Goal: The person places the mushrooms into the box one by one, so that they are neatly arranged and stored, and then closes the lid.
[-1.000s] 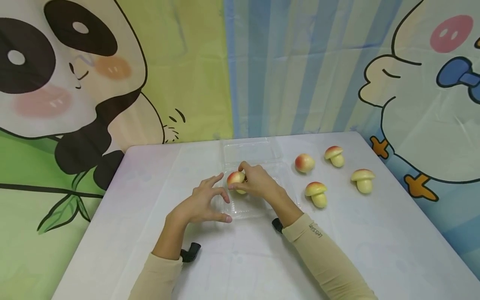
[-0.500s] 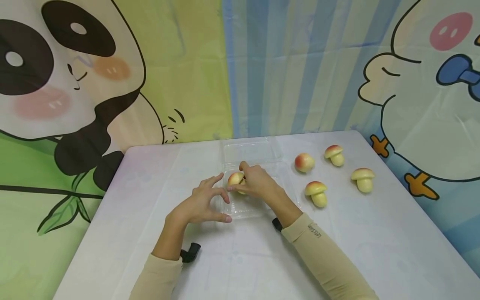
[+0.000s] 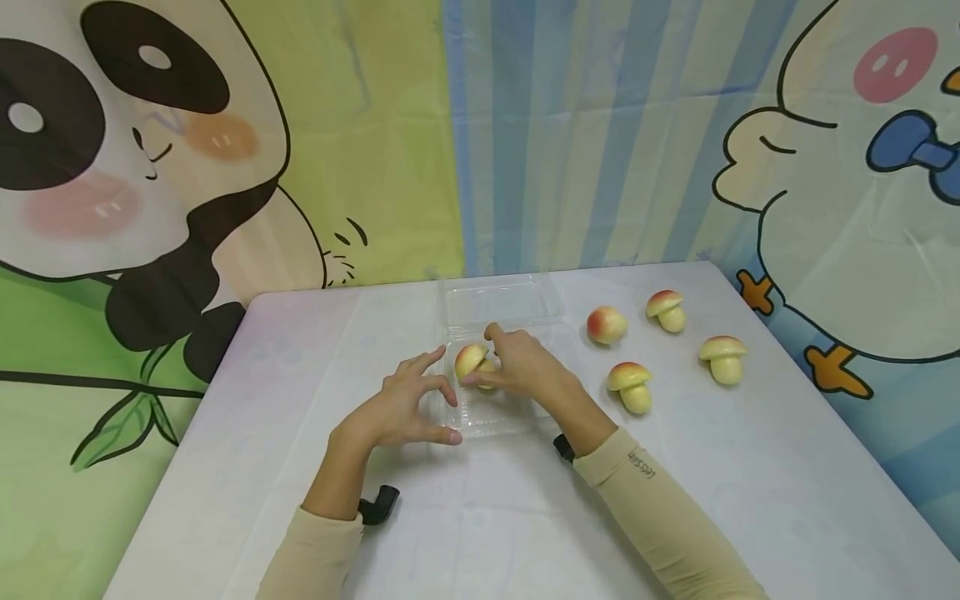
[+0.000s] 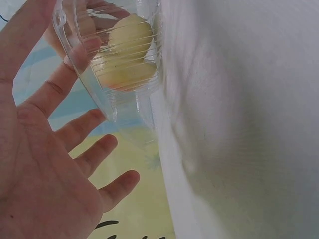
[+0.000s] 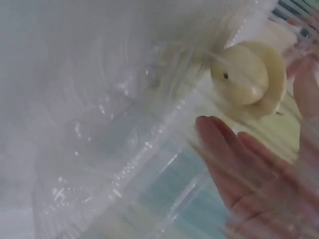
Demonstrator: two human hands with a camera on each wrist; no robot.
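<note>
A toy mushroom (image 3: 469,360) with a red-and-yellow cap lies on its side in the left part of a clear plastic box (image 3: 491,423). Over the box is my right hand (image 3: 528,365), thumb and fingers spread around the mushroom. In the right wrist view a gap shows between the fingertips (image 5: 203,124) and the mushroom (image 5: 239,74). My left hand (image 3: 408,406) stays at the box's left edge, fingers parted and thumb out. The left wrist view shows fingers against or close to the box wall (image 4: 82,69); contact is hard to tell.
The box's clear lid (image 3: 501,302) lies folded back behind it. To the right stand several more toy mushrooms, among them a front one (image 3: 632,387), a far one (image 3: 666,310) and a right one (image 3: 723,360). One rounded red-yellow piece (image 3: 606,325) shows only its cap. A printed cloth backdrop rises behind the table.
My right hand has loosened from the mushroom and shifted slightly right, leaving it tilted on its side in the box. The left hand has barely moved.
</note>
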